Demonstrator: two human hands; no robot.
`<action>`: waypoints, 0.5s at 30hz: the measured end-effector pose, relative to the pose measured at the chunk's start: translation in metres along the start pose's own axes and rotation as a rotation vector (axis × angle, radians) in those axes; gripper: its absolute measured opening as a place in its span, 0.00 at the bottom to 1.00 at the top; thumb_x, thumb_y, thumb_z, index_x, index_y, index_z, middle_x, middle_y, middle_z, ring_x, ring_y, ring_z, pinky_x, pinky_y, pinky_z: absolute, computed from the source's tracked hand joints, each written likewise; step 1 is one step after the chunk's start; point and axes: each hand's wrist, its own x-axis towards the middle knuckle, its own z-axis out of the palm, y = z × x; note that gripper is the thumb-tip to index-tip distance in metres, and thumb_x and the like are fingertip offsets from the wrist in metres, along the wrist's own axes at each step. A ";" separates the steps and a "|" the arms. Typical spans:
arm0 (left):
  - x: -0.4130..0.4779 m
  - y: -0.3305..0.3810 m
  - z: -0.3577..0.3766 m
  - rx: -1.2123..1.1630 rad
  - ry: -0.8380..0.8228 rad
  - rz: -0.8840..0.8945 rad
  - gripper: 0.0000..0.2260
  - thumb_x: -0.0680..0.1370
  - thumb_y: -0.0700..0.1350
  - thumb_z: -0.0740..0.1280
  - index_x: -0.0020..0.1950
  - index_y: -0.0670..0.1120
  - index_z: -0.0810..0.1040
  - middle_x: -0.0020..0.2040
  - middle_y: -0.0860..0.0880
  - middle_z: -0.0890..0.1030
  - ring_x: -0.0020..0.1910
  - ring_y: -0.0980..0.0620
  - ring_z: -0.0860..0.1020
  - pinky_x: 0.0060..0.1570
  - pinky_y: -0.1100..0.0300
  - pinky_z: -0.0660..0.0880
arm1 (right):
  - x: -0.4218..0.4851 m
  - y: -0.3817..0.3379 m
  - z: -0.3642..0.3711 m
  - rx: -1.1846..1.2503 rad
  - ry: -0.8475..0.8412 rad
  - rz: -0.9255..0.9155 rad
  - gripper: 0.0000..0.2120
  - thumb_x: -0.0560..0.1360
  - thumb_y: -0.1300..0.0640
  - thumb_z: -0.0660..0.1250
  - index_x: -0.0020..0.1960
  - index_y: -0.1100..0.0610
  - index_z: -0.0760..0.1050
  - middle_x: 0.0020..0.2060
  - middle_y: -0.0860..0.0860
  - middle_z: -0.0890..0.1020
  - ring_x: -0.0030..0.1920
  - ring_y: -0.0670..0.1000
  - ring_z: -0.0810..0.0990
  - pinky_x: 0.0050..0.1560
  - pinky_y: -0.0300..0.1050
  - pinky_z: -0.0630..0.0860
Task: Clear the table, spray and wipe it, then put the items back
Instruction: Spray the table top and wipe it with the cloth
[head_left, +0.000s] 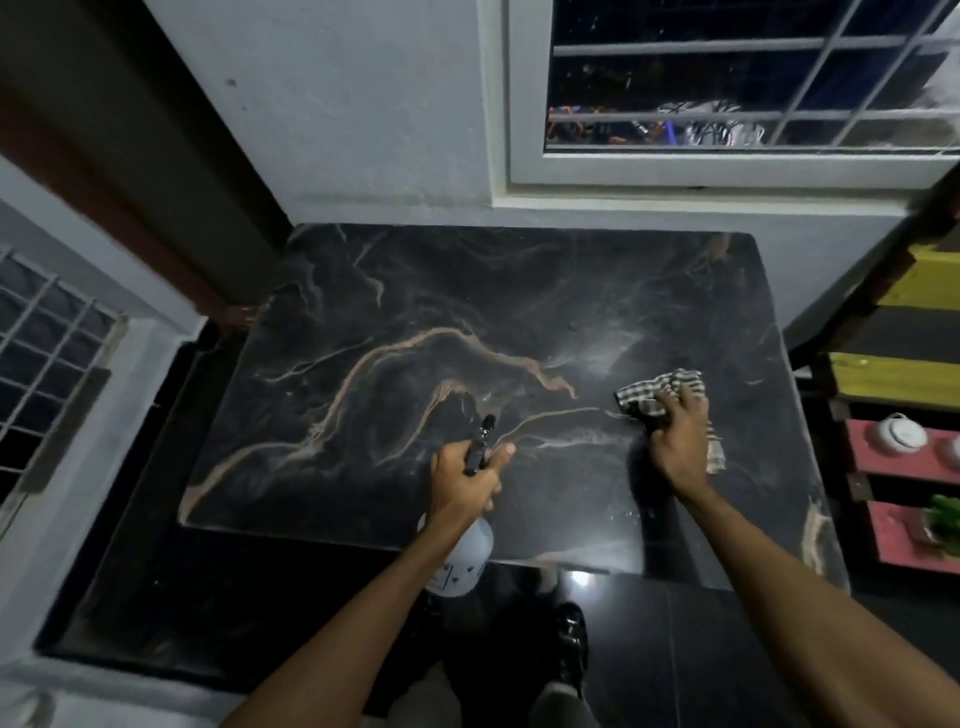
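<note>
A dark marble table (395, 291) with pale brown veins fills the middle of the view. My left hand (465, 480) grips the black trigger head of a pale spray bottle (467, 558), held over the table's near edge with the nozzle pointing away from me. A faint misty patch lies on the tabletop to the right of centre. My right hand (680, 441) presses a checked cloth (657, 392) against the table's right part, fingers curled over the cloth.
A white wall and a barred window (727, 93) stand behind the table. A dark door frame rises at the back left. Coloured shelves (904, 395) at the right hold white round items and a small green plant (943, 519). Glossy black floor tiles lie below.
</note>
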 end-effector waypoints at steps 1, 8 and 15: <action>-0.002 -0.006 -0.007 -0.003 0.023 0.003 0.18 0.78 0.45 0.74 0.30 0.45 0.72 0.23 0.46 0.74 0.17 0.55 0.69 0.21 0.63 0.68 | -0.008 -0.009 0.014 -0.037 -0.034 -0.082 0.35 0.59 0.64 0.56 0.66 0.64 0.75 0.73 0.66 0.67 0.73 0.70 0.62 0.76 0.63 0.60; 0.006 -0.040 -0.085 -0.055 0.117 0.027 0.19 0.77 0.45 0.75 0.35 0.33 0.74 0.26 0.41 0.77 0.18 0.54 0.71 0.20 0.62 0.69 | -0.013 -0.107 0.096 -0.033 -0.071 -0.128 0.31 0.64 0.59 0.55 0.66 0.62 0.76 0.72 0.66 0.69 0.72 0.71 0.65 0.76 0.62 0.54; 0.029 -0.066 -0.172 -0.024 0.186 0.093 0.20 0.78 0.45 0.74 0.35 0.31 0.74 0.25 0.38 0.77 0.18 0.54 0.71 0.22 0.61 0.69 | -0.032 -0.223 0.188 0.018 -0.206 -0.461 0.28 0.67 0.63 0.61 0.68 0.59 0.75 0.73 0.63 0.69 0.75 0.67 0.61 0.80 0.56 0.51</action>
